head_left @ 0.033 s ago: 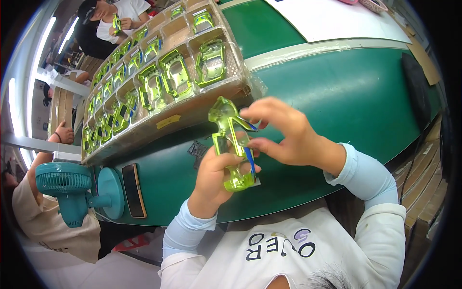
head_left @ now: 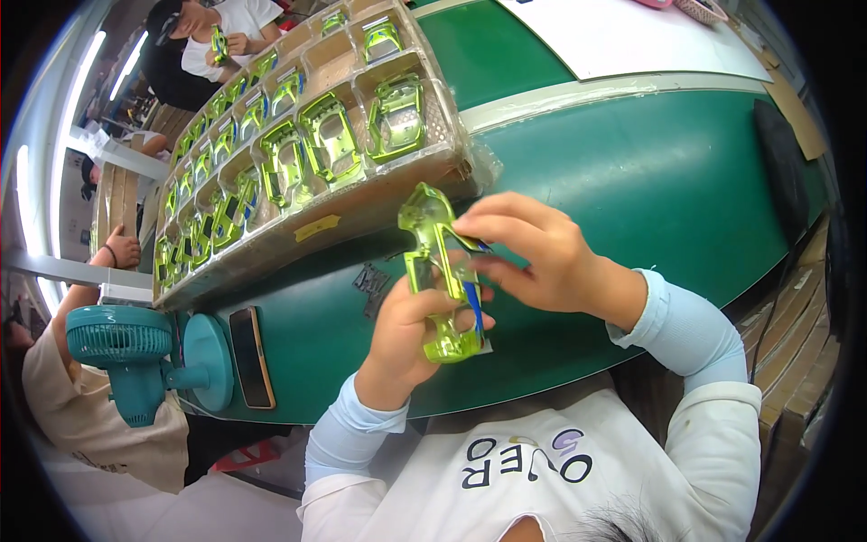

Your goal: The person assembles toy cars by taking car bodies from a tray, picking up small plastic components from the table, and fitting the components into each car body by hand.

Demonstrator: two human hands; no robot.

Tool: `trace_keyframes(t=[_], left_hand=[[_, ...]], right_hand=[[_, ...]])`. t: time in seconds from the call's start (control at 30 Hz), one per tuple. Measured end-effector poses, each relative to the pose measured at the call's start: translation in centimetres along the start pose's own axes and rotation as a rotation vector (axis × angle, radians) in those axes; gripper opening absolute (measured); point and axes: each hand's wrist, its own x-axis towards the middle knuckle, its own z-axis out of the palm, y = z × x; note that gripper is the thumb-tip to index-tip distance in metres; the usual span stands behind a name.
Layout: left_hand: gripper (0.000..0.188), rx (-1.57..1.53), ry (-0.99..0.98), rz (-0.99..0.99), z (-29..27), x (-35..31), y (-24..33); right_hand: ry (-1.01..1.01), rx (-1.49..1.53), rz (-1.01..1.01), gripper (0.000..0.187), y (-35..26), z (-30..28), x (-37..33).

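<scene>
As I follow along through the head camera, the left hand (head_left: 397, 334) has a lime-green plastic shell (head_left: 442, 253) right in the centre of the frame, fingers wrapped behind its lower half and thumb laid across the front, so that grip is firmly closed; the shell stands nearly upright, a blue strip (head_left: 475, 312) along its lower right side; over comes the right hand (head_left: 551, 262) from the right, forefinger touching the shell's upper right edge, thumb just below, a small gap between them, and I cannot tell whether they pinch anything; up at the upper left I have a cardboard divider box (head_left: 379, 203), more green shells sitting in its compartments; just left of the hands, dark small pieces (head_left: 370, 282) lie on the green tabletop (head_left: 632, 190); at the lower left I see a teal desk fan (head_left: 117, 336) beside a smartphone (head_left: 250, 357); at the top left, a co-worker (head_left: 230, 23) holds a green piece too.
</scene>
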Motion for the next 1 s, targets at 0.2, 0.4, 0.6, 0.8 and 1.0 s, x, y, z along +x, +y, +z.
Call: trace_keyframes(t=[0.2, 0.4, 0.6, 0.8, 1.0], left_hand=[[0.056, 0.523, 0.210, 0.830, -0.4, 1.1, -1.0], [0.022, 1.080, 0.095, 1.072, 0.0, 0.2, 0.4], [0.020, 1.186, 0.127, 1.066, -0.1, -0.2, 0.3], [0.019, 1.278, 0.077, 1.110, 0.0, -0.1, 0.2], [0.019, 1.299, -0.010, 1.116, -0.5, 0.0, 0.3]], right_hand=[[-0.059, -0.015, -0.125, 0.028, 0.4, -0.6, 0.3], [-0.115, 0.064, -0.076, 0.022, -0.4, 0.1, -0.1], [-0.135, 0.061, -0.014, 0.019, -0.8, 0.2, -0.4], [-0.178, 0.117, -0.027, 0.018, -0.8, 0.3, -0.7], [-0.261, 0.101, 0.052, 0.015, -1.4, -0.1, -0.6]])
